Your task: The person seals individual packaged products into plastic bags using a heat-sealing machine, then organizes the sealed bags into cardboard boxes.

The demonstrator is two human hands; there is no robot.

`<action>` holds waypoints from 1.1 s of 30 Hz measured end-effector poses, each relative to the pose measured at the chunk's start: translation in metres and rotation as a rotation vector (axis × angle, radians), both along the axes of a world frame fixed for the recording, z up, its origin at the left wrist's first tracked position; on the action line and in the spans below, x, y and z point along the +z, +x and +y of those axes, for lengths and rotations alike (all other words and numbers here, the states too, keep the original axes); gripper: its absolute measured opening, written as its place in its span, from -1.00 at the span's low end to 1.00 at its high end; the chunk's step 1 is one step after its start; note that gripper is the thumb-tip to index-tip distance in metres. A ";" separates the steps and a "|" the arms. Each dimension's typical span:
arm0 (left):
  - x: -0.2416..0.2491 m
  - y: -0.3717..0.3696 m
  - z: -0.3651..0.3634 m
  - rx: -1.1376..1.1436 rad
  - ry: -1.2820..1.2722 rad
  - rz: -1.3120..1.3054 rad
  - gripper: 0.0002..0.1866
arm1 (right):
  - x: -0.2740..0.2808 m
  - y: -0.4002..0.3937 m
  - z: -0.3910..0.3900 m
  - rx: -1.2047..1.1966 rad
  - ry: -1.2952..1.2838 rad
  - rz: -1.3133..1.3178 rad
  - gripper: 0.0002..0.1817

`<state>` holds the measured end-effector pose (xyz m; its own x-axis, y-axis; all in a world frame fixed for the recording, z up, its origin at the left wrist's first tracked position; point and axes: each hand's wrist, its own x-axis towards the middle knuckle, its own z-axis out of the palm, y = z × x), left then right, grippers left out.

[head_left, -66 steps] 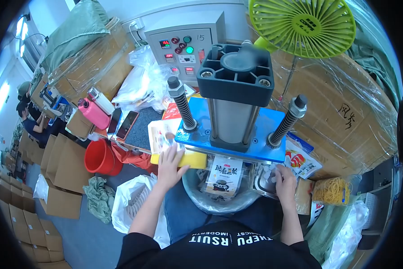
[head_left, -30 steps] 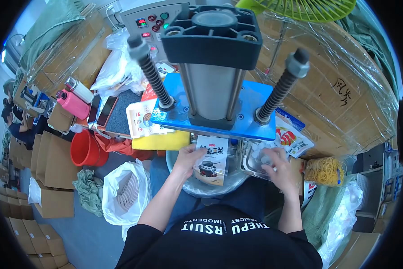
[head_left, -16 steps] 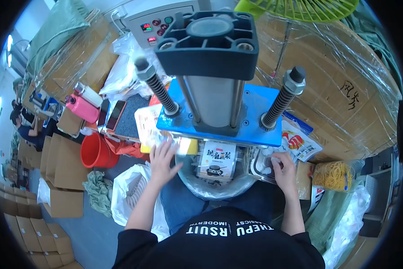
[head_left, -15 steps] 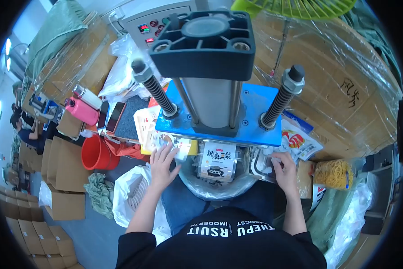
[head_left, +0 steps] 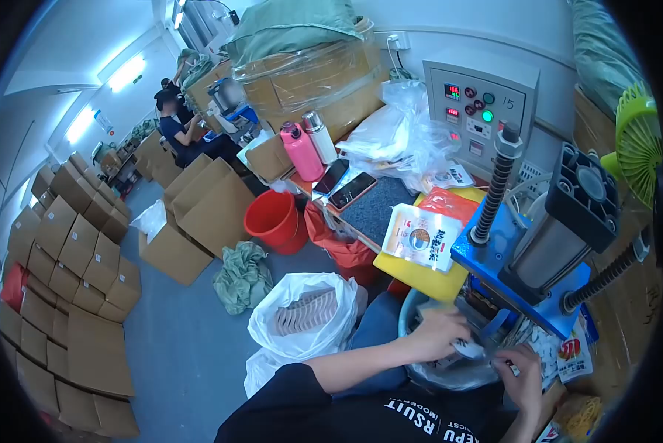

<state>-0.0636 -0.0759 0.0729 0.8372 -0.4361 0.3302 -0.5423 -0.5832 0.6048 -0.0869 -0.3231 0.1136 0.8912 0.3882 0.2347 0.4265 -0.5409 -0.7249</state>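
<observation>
My left hand (head_left: 440, 334) is over a lined tub (head_left: 405, 314), its fingers closed and partly blurred, with a small whitish piece (head_left: 468, 349) at the fingertips. What that piece is I cannot make out. Close to its right, my right hand (head_left: 519, 373) has thumb and fingers pinched together; anything between them is too small to name. Above both hands stands a press with a blue plate (head_left: 486, 269) and a grey cylinder (head_left: 549, 236). A printed pouch (head_left: 421, 238) lies on a yellow surface (head_left: 420, 279) left of the press.
A control box (head_left: 479, 111) stands behind the table. Two phones (head_left: 353, 190), a pink bottle (head_left: 302, 151) and a steel flask (head_left: 319, 136) sit at the table's left. On the floor are a red bucket (head_left: 276, 221), a white sack (head_left: 302, 317) and cartons (head_left: 209, 199). A co-worker (head_left: 180, 129) sits farther back.
The view has swung left. My left hand has left the printed pouch and come over the tub, near my right hand. The pouch with a pot picture under the press no longer shows there.
</observation>
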 end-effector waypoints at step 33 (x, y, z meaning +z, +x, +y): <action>-0.050 0.045 -0.026 0.219 -0.939 1.165 -0.78 | -0.063 -0.034 -0.044 -0.457 -0.143 0.051 -0.83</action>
